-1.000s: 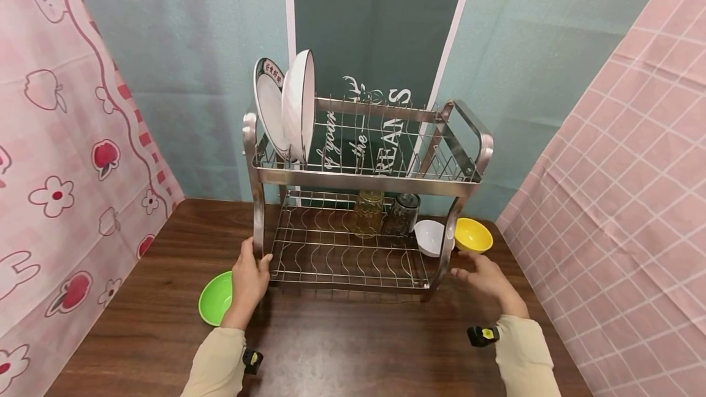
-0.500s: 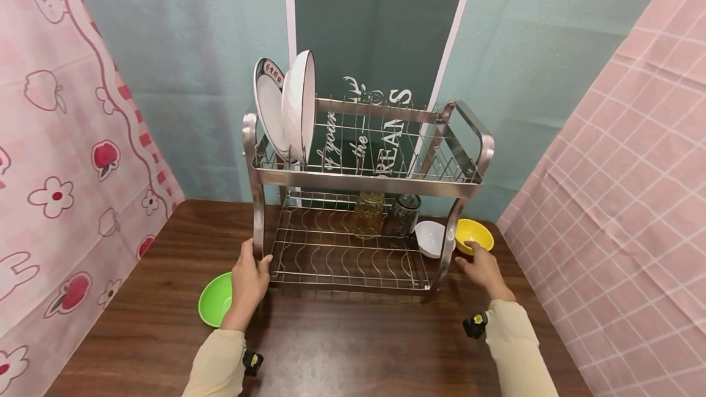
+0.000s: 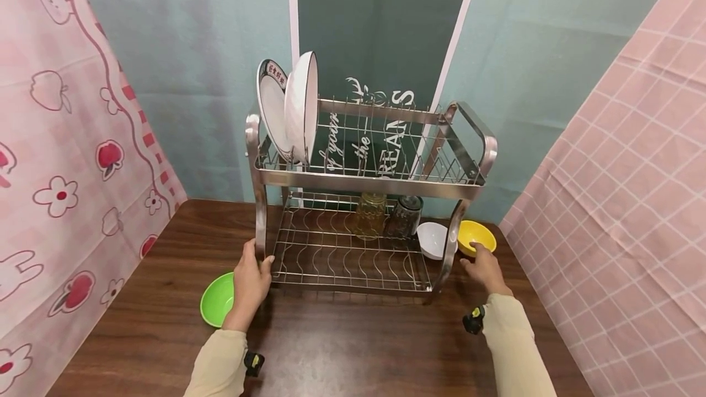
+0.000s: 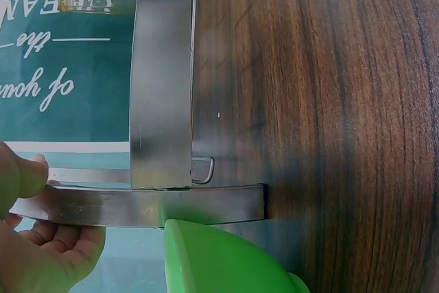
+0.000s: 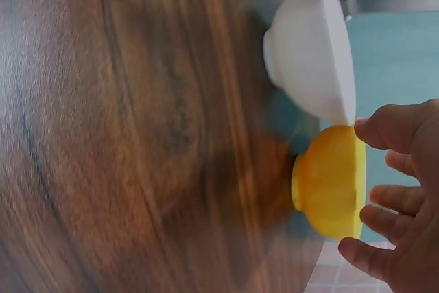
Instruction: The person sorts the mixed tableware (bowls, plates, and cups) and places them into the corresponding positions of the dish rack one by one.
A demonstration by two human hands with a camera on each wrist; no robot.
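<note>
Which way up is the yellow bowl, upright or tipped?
Upright. The head view looks into the open mouth of the yellow bowl, and the right wrist view shows its foot toward the table.

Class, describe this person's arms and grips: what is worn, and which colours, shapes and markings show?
A plain cream fabric left sleeve and matching cream fabric right sleeve clothe the arms. Beside each sits a small, blocky black device with a yellow-green mark. The left grip and right grip wear no gloves.

Open room above yellow bowl [image 3: 475,232], white bowl [image 3: 431,239] (just beside) and rack leg [image 3: 452,234] blocking its left
</note>
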